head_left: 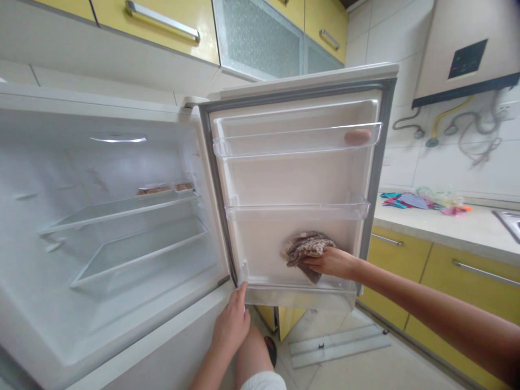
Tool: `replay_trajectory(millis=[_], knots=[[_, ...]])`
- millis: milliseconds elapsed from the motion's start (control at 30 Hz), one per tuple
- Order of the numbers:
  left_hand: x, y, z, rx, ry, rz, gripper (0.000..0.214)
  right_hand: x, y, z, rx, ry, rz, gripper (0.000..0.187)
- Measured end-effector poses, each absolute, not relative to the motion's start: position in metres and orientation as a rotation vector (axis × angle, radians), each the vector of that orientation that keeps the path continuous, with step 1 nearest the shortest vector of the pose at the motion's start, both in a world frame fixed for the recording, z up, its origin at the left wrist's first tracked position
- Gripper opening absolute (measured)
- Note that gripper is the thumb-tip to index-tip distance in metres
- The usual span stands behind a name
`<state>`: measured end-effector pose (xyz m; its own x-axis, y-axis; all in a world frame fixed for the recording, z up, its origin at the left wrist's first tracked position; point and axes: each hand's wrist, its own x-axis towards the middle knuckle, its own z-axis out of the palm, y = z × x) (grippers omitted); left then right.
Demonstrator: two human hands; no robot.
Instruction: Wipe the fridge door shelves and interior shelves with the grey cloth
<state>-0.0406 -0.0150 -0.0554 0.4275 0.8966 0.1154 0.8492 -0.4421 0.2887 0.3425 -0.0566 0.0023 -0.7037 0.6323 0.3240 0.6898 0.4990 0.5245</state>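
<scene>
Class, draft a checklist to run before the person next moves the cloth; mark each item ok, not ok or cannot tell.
1. Cloth held in the right hand: ok.
2. Fridge door open, inner side exposed: ok.
3. Left hand well away from the bottom door bin: not ok; its index finger is at the hinge-side end.
4. Top door bin emptied: not ok; a brownish rounded item shows there.
5. Cloth damp: cannot tell.
</scene>
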Motion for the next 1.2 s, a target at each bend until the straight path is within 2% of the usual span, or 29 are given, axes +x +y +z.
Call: replay_trajectory(millis=[233,500,633,800,900,1200], knots=[[-0.040,-0.012,-0.056,2.512,1.530,0.346,0.072,0.345,-0.077,0.029,-1.575,-2.037,-1.296,0.048],[-0.035,-0.013,-0.052,2.493,1.557,0.323,0.071,0.320,-0.075,0.015,-1.870,-1.486,-1.203,0.055],[-0.032,-0.013,-0.050,2.481,1.557,0.339,0.070,0.310,-0.079,0.010,-2.117,-1.370,-0.969,0.049],[-0.027,-0.015,-0.049,2.466,1.555,0.347,0.070,0.304,-0.076,0.005,-2.486,-1.309,-0.351,0.035],[-0.024,-0.017,-0.046,2.461,1.555,0.330,0.071,0.301,-0.066,-0.001,-2.540,-1.322,-0.164,0.028],[-0.022,-0.016,-0.052,2.446,1.514,0.397,0.071,0.267,-0.027,-0.015,-2.473,-1.407,0.232,0.034]])
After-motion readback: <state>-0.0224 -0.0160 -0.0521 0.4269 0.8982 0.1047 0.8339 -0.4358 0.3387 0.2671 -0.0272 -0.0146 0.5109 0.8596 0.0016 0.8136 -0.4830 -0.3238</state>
